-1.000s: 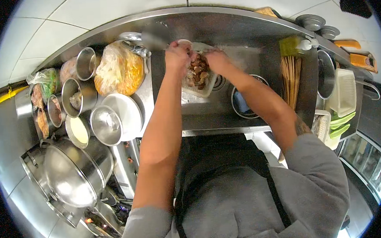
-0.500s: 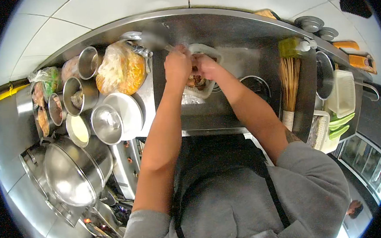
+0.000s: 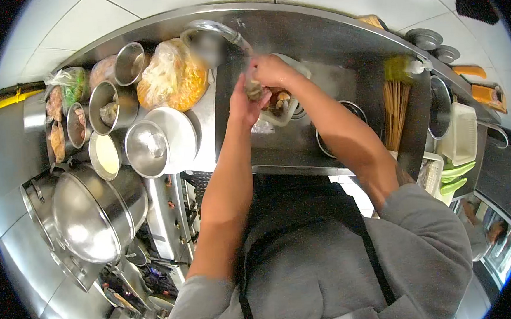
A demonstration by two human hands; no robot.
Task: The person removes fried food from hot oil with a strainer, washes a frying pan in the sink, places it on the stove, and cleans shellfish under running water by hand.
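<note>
My left hand (image 3: 242,106) is cupped, palm up, around a pale brownish food piece (image 3: 254,90) that I cannot name for certain. Just above it my right hand (image 3: 274,70) bends over, its fingertips mostly hidden, close to the end of the curved metal tap (image 3: 219,27). Beneath both hands a white plastic container (image 3: 278,120) stands in the steel sink (image 3: 335,75). Brown and cream food pieces (image 3: 280,102) lie inside it, partly covered by my hands.
Left of the sink stand a bag of yellow-orange food (image 3: 171,77), a steel bowl (image 3: 146,148) and several steel pots. A round pan (image 3: 325,143) sits in the sink under my right forearm. Wooden skewers (image 3: 397,110) and a white basket (image 3: 463,132) are right.
The tap spout now reaches over the container beside my hands. My right hand has moved up toward its end, while my left hand has dropped lower and turned palm up around a food piece.
</note>
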